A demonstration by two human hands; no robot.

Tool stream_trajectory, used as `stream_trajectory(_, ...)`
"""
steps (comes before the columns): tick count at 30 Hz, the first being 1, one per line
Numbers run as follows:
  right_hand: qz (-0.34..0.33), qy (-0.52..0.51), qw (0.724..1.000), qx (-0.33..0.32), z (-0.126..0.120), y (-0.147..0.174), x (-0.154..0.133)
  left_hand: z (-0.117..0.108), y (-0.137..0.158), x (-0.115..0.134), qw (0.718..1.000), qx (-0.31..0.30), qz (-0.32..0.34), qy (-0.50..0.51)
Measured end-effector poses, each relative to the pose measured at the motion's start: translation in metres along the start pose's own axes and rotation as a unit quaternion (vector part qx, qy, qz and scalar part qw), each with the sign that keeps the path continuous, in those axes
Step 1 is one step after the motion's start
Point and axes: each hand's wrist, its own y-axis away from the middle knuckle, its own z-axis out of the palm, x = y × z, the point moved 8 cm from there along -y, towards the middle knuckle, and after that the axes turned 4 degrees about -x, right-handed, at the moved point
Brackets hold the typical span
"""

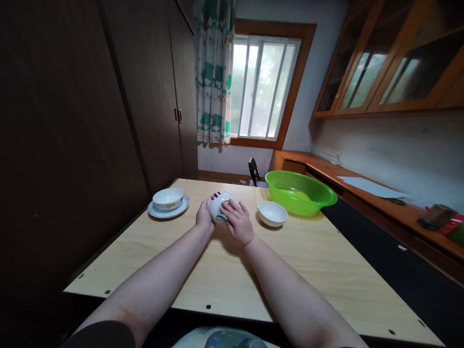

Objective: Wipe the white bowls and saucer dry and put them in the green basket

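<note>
Centrally, both hands close on a small white ceramic bowl with red markings on its side (218, 205), tipped on the pale wooden table (224, 270) so that its outer wall faces the camera. The left hand (204, 217) cups the bowl's left side; the right hand (237, 221) lies over its right side with the fingers (232, 208) spread across the glazed wall. Both hands are thus clamped on the bowl, which sits near the table's far middle, between the other dishes.

To the left, well apart, a second white bowl with an orange motif (167, 197) stands upright in a pale round saucer (168, 211). To the right, a plain white bowl (273, 213) stands near the right hand, just beside a translucent green plastic basin (300, 192). A bundle of what look like chopsticks (261, 194) lies by the basin's left edge.

Handling note: the held bowl is judged stiff, moderately light, smooth-glazed and therefore slippery, and liable to chip or break if knocked on the table. Hold is best taken with palms opposed on the curved wall, or thumb over the rim and fingers beneath the foot ring.
</note>
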Motion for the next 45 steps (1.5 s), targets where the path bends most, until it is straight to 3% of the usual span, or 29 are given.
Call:
stream_trajectory(8,-0.030,-0.013,0.999,0.000,0.000,0.002,-0.005,-0.004,-0.002,0.009,0.998,0.031,0.048,-0.012)
stream_trajectory(17,0.028,0.000,0.998,0.050,-0.010,0.005,0.007,-0.004,0.005,0.014,0.987,0.048,0.105,-0.113)
stream_trajectory(34,0.005,0.002,1.000,0.026,-0.008,0.002,0.001,0.012,0.017,0.019,0.960,-0.022,0.154,-0.232)
stream_trajectory(45,0.024,-0.005,0.999,0.022,-0.006,0.002,0.006,0.015,0.016,0.016,0.959,-0.044,0.134,-0.245)
